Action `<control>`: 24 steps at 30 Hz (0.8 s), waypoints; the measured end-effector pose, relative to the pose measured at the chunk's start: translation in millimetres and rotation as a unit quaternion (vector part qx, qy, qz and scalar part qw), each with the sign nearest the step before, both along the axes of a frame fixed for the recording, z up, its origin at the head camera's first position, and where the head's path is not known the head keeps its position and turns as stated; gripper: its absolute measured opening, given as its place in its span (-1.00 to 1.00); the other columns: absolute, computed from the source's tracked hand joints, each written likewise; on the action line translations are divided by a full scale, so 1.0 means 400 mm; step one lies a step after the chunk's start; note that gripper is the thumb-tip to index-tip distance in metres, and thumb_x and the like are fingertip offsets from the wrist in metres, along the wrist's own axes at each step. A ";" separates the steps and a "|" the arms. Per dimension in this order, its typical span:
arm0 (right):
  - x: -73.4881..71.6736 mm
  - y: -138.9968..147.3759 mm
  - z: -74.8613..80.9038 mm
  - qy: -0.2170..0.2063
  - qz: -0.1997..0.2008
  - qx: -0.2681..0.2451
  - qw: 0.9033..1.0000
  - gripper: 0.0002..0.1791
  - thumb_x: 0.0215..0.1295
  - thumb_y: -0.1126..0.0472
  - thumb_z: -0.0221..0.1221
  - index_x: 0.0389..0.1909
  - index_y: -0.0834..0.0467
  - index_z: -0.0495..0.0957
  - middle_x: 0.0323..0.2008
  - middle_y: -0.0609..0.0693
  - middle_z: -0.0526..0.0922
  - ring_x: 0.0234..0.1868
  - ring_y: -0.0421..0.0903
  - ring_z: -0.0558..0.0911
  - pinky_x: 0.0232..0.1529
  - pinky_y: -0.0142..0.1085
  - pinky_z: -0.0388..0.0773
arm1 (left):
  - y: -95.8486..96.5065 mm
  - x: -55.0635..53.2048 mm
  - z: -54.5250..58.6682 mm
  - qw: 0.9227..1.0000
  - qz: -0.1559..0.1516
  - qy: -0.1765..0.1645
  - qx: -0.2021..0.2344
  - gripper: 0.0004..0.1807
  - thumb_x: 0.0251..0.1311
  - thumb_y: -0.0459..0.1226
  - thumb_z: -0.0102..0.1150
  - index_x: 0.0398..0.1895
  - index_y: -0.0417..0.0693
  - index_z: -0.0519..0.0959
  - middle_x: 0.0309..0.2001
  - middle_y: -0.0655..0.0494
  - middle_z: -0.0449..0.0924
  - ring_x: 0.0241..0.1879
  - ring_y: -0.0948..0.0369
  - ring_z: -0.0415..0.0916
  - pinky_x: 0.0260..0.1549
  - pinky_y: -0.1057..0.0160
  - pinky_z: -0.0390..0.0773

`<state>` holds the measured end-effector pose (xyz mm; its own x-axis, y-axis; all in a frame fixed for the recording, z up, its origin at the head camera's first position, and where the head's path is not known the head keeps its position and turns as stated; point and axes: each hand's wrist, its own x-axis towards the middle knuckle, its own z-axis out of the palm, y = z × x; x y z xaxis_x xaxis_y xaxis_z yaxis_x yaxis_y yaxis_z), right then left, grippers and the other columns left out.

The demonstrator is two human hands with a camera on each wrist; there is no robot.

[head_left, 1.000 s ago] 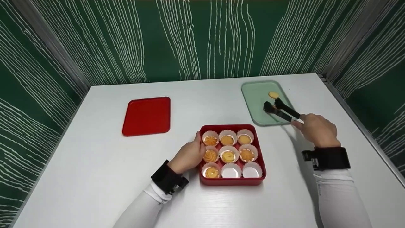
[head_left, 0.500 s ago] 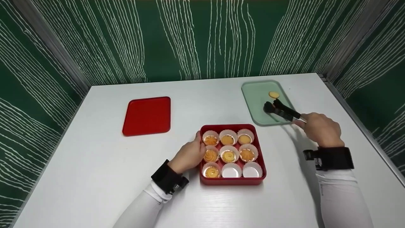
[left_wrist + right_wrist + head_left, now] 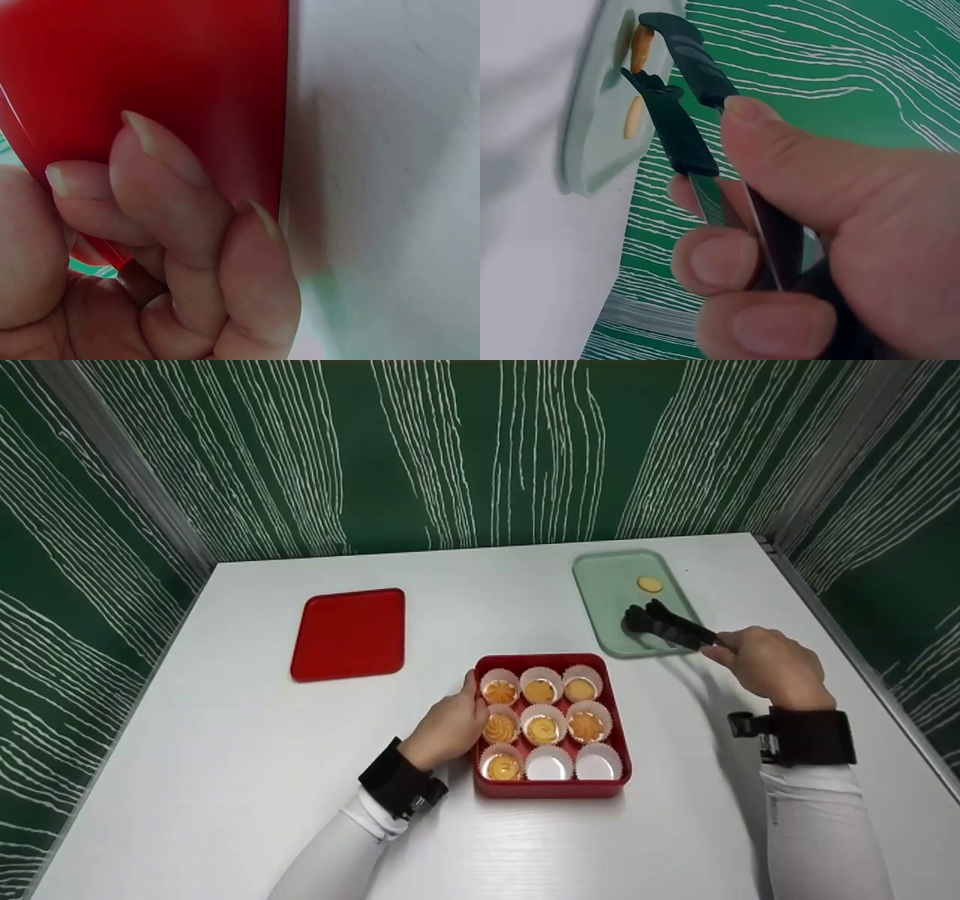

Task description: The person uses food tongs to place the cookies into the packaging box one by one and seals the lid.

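At the left side of a red square box (image 3: 552,790), my left hand (image 3: 446,731) grips the wall, with its bent fingers (image 3: 169,172) against the red side. Pleated white paper cups stand in the box, several with piped or round cookies and two with none, the middle front cup (image 3: 547,766) and the right front cup (image 3: 598,763). My right hand (image 3: 772,666) pinches black-ended metal tongs (image 3: 675,630) over a green tray (image 3: 600,585). Between their tips is a cookie (image 3: 641,46), hidden in the head view. A pale round cookie (image 3: 649,584) lies farther back on the tray.
A flat red square lid (image 3: 349,634) lies at the left on the white table (image 3: 225,780). Green walls (image 3: 480,450) with white wavy lines stand behind the table and at both sides.
The tongs' ends have drawn closer together on the tray. My right hand has shifted a little to the right and rotated. My left hand and the box have kept their place.
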<state>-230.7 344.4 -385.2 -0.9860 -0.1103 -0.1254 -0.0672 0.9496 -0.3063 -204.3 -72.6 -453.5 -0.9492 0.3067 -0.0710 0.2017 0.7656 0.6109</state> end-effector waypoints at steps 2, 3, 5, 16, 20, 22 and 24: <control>0.005 0.002 0.008 0.000 0.007 -0.013 1.000 -0.26 0.45 -0.31 -0.07 0.34 0.19 0.44 0.17 0.44 0.48 0.13 0.42 0.45 -0.21 0.25 0.42 | 0.000 0.000 0.000 1.000 -0.001 0.002 -0.001 -0.32 0.50 -0.17 -0.23 0.50 -0.45 -0.04 0.01 -0.46 0.55 -0.17 -0.03 0.62 -0.05 0.05 0.57; 0.008 0.001 0.014 0.001 0.010 -0.019 1.000 -0.26 0.45 -0.32 -0.07 0.35 0.17 0.43 0.17 0.42 0.49 0.14 0.40 0.45 -0.18 0.25 0.41 | 0.000 0.000 0.000 1.000 -0.001 0.003 -0.002 -0.32 0.50 -0.18 -0.22 0.49 -0.46 -0.04 0.00 -0.45 0.56 -0.18 -0.03 0.62 -0.07 0.05 0.57; 0.017 -0.002 0.028 -0.001 0.017 -0.033 0.999 -0.24 0.45 -0.33 -0.08 0.39 0.16 0.39 0.21 0.41 0.46 0.21 0.42 0.39 -0.07 0.30 0.37 | 0.000 0.000 0.000 1.000 -0.002 0.003 -0.002 -0.32 0.50 -0.18 -0.22 0.49 -0.46 -0.04 -0.06 -0.44 0.59 -0.22 -0.03 0.63 -0.10 0.05 0.58; 0.080 -0.072 0.084 0.029 0.140 -0.059 0.988 -0.46 0.43 -0.18 0.10 0.28 0.02 0.55 -0.03 0.05 0.70 -0.06 -0.06 0.65 -0.10 -0.05 0.55 | -0.002 -0.001 0.001 1.000 -0.001 -0.003 0.001 -0.32 0.50 -0.18 -0.22 0.49 -0.46 -0.05 -0.29 -0.34 0.62 -0.42 0.01 0.58 -0.21 0.08 0.59; 0.097 -0.112 0.089 0.008 0.204 -0.059 0.977 -0.52 0.39 -0.20 0.11 0.21 -0.09 0.61 -0.22 -0.19 0.70 -0.25 -0.25 0.60 -0.24 -0.27 0.54 | -0.002 -0.001 0.002 1.000 -0.004 -0.005 0.003 -0.32 0.50 -0.18 -0.22 0.49 -0.46 -0.06 -0.17 -0.39 0.61 -0.38 0.00 0.58 -0.15 0.08 0.58; 0.103 -0.131 0.089 -0.006 0.232 -0.057 0.971 -0.55 0.38 -0.21 0.12 0.18 -0.14 0.62 -0.32 -0.28 0.64 -0.35 -0.29 0.54 -0.30 -0.33 0.48 | -0.003 -0.002 0.002 1.000 -0.005 -0.002 0.007 -0.32 0.50 -0.19 -0.22 0.49 -0.47 -0.05 -0.16 -0.40 0.61 -0.36 -0.02 0.59 -0.14 0.06 0.58; 0.109 -0.145 0.090 -0.019 0.256 -0.053 0.965 -0.55 0.38 -0.22 0.11 0.17 -0.15 0.63 -0.37 -0.31 0.59 -0.40 -0.30 0.50 -0.34 -0.35 0.43 | -0.005 -0.003 0.002 1.000 -0.003 0.001 0.006 -0.33 0.50 -0.20 -0.23 0.49 -0.47 -0.05 -0.08 -0.43 0.59 -0.29 -0.05 0.61 -0.11 0.04 0.58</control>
<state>-187.1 286.2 -349.2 -0.7934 -0.5963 -0.1222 -0.5059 0.7576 -0.4124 -205.3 -74.6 -452.6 -0.9473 0.3135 -0.0660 0.2073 0.7567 0.6200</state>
